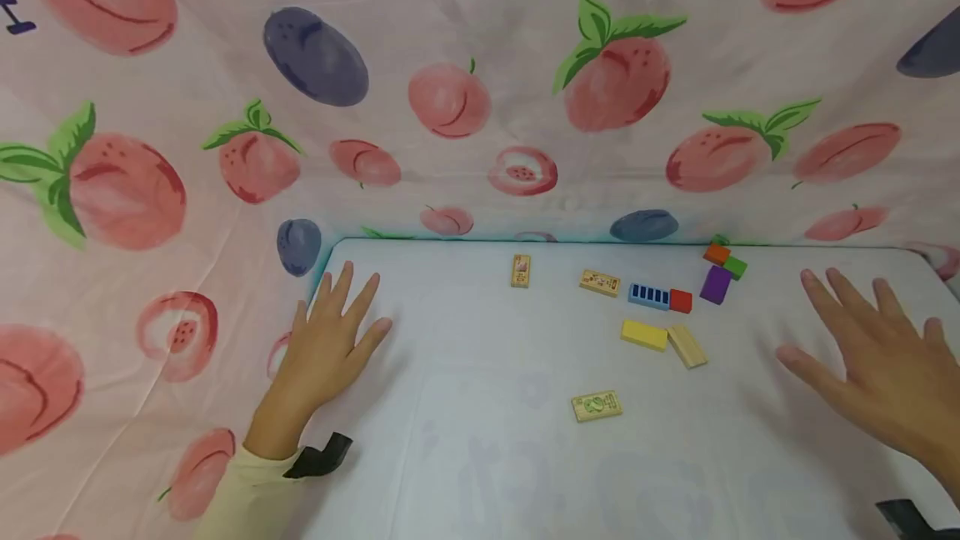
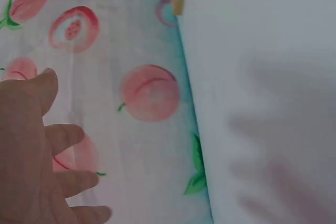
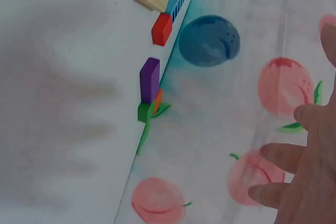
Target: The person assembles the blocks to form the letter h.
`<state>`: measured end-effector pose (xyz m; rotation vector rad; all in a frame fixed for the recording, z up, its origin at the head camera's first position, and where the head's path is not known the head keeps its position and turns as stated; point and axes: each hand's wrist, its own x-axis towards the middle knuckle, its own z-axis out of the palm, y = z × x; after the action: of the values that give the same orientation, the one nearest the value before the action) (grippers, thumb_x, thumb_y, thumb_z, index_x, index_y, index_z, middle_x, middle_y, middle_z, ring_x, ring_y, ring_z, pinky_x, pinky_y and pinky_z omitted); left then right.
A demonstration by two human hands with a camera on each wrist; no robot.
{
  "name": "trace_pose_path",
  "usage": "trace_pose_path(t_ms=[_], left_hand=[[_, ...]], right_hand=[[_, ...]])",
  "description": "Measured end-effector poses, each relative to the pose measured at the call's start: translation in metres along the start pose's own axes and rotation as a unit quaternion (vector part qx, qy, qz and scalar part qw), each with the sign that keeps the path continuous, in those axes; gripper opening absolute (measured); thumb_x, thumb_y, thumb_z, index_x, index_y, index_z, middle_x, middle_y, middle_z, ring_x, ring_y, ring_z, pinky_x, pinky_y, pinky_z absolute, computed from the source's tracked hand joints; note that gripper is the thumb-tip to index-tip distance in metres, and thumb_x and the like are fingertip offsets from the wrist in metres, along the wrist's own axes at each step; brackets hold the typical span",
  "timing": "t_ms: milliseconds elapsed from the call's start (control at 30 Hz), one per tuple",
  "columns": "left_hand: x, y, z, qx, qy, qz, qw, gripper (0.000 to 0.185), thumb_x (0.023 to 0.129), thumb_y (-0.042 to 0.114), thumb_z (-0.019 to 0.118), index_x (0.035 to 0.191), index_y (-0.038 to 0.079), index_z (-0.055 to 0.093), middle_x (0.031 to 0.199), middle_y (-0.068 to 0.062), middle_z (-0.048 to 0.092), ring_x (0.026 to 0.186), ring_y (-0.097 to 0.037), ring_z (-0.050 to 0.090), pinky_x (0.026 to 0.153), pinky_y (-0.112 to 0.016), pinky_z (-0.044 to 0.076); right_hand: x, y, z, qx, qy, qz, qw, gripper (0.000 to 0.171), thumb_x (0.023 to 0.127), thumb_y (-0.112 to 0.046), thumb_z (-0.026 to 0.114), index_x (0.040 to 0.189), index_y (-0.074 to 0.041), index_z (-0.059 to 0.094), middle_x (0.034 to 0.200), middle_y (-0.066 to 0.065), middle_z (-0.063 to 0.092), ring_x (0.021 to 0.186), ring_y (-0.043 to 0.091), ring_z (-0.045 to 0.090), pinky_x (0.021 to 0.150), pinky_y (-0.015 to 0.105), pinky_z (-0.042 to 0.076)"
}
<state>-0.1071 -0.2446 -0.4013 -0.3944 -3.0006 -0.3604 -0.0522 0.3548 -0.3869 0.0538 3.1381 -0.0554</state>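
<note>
Desk, white; a person's left grip and right grip hover at opposite sides, fingers spread, holding nothing. Between them, nearer the right, lie a yellow block, purple block and red cube. Seemingly a ready pose; taking one calls for reaching inward and pinching.

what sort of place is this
Possibly an indoor play or filming corner: a smooth white tabletop, small coloured and wooden blocks on it, and pale cloth printed with fruit beyond its far edge.
</note>
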Motion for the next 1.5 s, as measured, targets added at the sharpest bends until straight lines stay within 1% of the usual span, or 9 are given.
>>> trace_pose_path(t_ms=[200, 333, 467, 600, 733, 900, 1000, 1200, 1500], left_hand=[[0.025, 0.016, 0.001, -0.123, -0.016, 0.024, 0.992, 0.066, 0.105, 0.052, 0.048, 0.159, 0.016, 0.037, 0.165, -0.013, 0.033, 0.151, -0.038, 0.034, 0.117, -0.061, 0.031], [0.047, 0.027, 0.009, -0.182, -0.027, 0.036, 0.9823, 0.059, 0.106, 0.045, 0.051, 0.153, 0.01, 0.047, 0.156, -0.013, 0.047, 0.145, -0.034, 0.044, 0.117, -0.055, 0.035], [0.072, 0.038, 0.022, -0.21, -0.037, 0.037, 0.9764, 0.051, 0.105, 0.038, 0.055, 0.146, 0.007, 0.055, 0.148, -0.014, 0.054, 0.14, -0.033, 0.05, 0.114, -0.053, 0.039], [0.097, 0.047, 0.039, -0.228, -0.052, 0.026, 0.9719, 0.047, 0.105, 0.035, 0.056, 0.142, 0.007, 0.059, 0.145, -0.013, 0.056, 0.136, -0.033, 0.053, 0.112, -0.052, 0.041], [0.121, 0.053, 0.059, -0.241, -0.072, 0.01, 0.9679, 0.046, 0.105, 0.035, 0.055, 0.143, 0.009, 0.059, 0.145, -0.014, 0.057, 0.13, -0.034, 0.057, 0.109, -0.052, 0.045], [0.144, 0.066, 0.083, -0.253, -0.09, -0.001, 0.9634, 0.045, 0.103, 0.034, 0.057, 0.141, 0.01, 0.061, 0.141, -0.016, 0.058, 0.125, -0.033, 0.059, 0.107, -0.05, 0.046], [0.153, 0.075, 0.095, -0.256, -0.092, -0.008, 0.9622, 0.045, 0.103, 0.033, 0.059, 0.141, 0.01, 0.061, 0.139, -0.018, 0.059, 0.128, -0.033, 0.056, 0.109, -0.05, 0.043], [0.163, 0.09, 0.115, -0.236, -0.089, -0.024, 0.9672, 0.048, 0.102, 0.035, 0.06, 0.146, 0.016, 0.057, 0.144, -0.017, 0.055, 0.134, -0.036, 0.044, 0.113, -0.05, 0.032], [0.17, 0.107, 0.12, -0.199, -0.113, -0.049, 0.9722, 0.054, 0.1, 0.044, 0.061, 0.151, 0.029, 0.052, 0.146, -0.015, 0.044, 0.131, -0.035, 0.038, 0.105, -0.055, 0.037]], right_hand=[[0.008, -0.018, -0.005, 0.034, -0.068, -0.028, 0.997, 0.102, 0.095, -0.07, 0.05, 0.164, -0.018, -0.003, 0.155, 0.037, 0.032, 0.138, 0.06, 0.031, 0.093, 0.08, 0.032], [0.013, -0.039, -0.002, 0.082, -0.102, -0.048, 0.99, 0.088, 0.1, -0.066, 0.045, 0.165, -0.021, 0.006, 0.151, 0.031, 0.045, 0.132, 0.061, 0.04, 0.089, 0.08, 0.037], [0.014, -0.059, 0.002, 0.157, -0.108, -0.079, 0.979, 0.074, 0.102, -0.059, 0.047, 0.162, -0.019, 0.029, 0.141, 0.023, 0.06, 0.13, 0.056, 0.048, 0.089, 0.077, 0.043], [0.015, -0.077, 0.009, 0.238, -0.104, -0.115, 0.959, 0.058, 0.102, -0.051, 0.056, 0.148, -0.016, 0.055, 0.131, 0.016, 0.068, 0.119, 0.042, 0.063, 0.082, 0.052, 0.059], [0.017, -0.095, 0.019, 0.3, -0.135, -0.121, 0.936, 0.044, 0.1, -0.044, 0.062, 0.135, -0.018, 0.067, 0.123, 0.006, 0.072, 0.105, 0.023, 0.067, 0.074, 0.03, 0.059], [0.017, -0.112, 0.034, 0.376, -0.212, -0.089, 0.898, 0.036, 0.098, -0.038, 0.067, 0.127, -0.017, 0.072, 0.104, 0.002, 0.073, 0.092, 0.02, 0.064, 0.071, 0.027, 0.056], [0.017, -0.121, 0.043, 0.396, -0.244, -0.083, 0.881, 0.035, 0.097, -0.037, 0.069, 0.124, -0.016, 0.074, 0.092, 0.002, 0.07, 0.083, 0.02, 0.062, 0.069, 0.027, 0.056], [0.015, -0.137, 0.055, 0.38, -0.257, -0.086, 0.885, 0.03, 0.094, -0.038, 0.072, 0.116, -0.019, 0.076, 0.09, -0.003, 0.069, 0.084, 0.017, 0.058, 0.069, 0.024, 0.05], [0.013, -0.148, 0.064, 0.358, -0.264, -0.062, 0.894, 0.032, 0.088, -0.04, 0.079, 0.112, -0.02, 0.076, 0.08, -0.001, 0.062, 0.08, 0.017, 0.053, 0.065, 0.025, 0.042]])
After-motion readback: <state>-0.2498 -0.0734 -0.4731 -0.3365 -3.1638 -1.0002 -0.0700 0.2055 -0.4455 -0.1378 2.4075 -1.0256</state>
